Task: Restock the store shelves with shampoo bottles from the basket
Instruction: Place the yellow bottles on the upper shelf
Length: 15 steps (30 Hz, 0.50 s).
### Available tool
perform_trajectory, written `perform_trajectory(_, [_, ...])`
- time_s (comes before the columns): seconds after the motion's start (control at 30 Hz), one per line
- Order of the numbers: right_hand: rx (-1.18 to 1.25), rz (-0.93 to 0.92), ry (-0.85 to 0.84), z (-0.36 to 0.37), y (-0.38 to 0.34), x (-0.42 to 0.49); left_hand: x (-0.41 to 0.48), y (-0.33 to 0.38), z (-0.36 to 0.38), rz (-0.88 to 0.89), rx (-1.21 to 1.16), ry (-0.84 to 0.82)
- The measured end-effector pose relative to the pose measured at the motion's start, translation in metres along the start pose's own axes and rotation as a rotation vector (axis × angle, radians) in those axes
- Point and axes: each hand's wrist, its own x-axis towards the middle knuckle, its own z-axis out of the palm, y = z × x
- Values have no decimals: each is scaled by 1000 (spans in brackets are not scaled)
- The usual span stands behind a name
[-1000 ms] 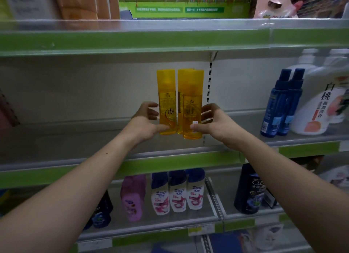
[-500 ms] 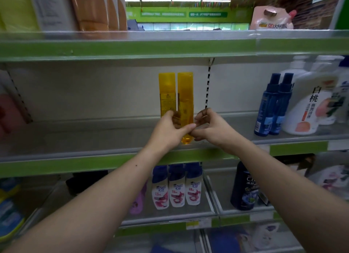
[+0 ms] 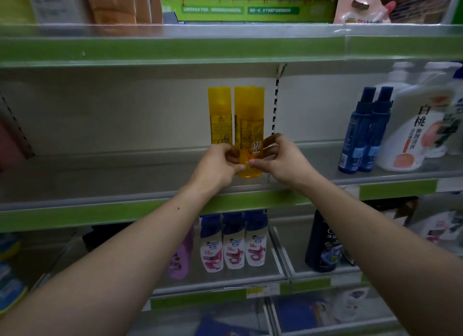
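Middle shelf (image 3: 112, 177): left hand (image 3: 215, 169), right hand (image 3: 284, 160) hold yellow bottle (image 3: 249, 115) upright, cap up.

"白桃" on the white jug (image 3: 416, 135), middle shelf (image 3: 100, 211), far right

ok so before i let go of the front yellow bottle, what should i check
1. Hold: left hand and right hand both pinch the front yellow bottle near its base: ok.
2. Bottle upright: ok.
3. Label facing out: ok.
4. Base set flat on the shelf: cannot tell, the hands crowd it.
5. Lined up with the yellow bottle beside it: cannot tell, that one's base is hidden.
6. Clear of the blue bottles: ok, well apart.
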Motion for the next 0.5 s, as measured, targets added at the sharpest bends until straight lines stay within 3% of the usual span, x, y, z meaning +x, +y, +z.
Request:
perform_trajectory(0.33, [-48, 1, 12, 4, 4, 5, 3, -6, 4, -32, 20, 56])
perform_trajectory(0.5, [-46, 23, 40, -1, 7, -4, -15, -3, 3, 6, 30, 218])
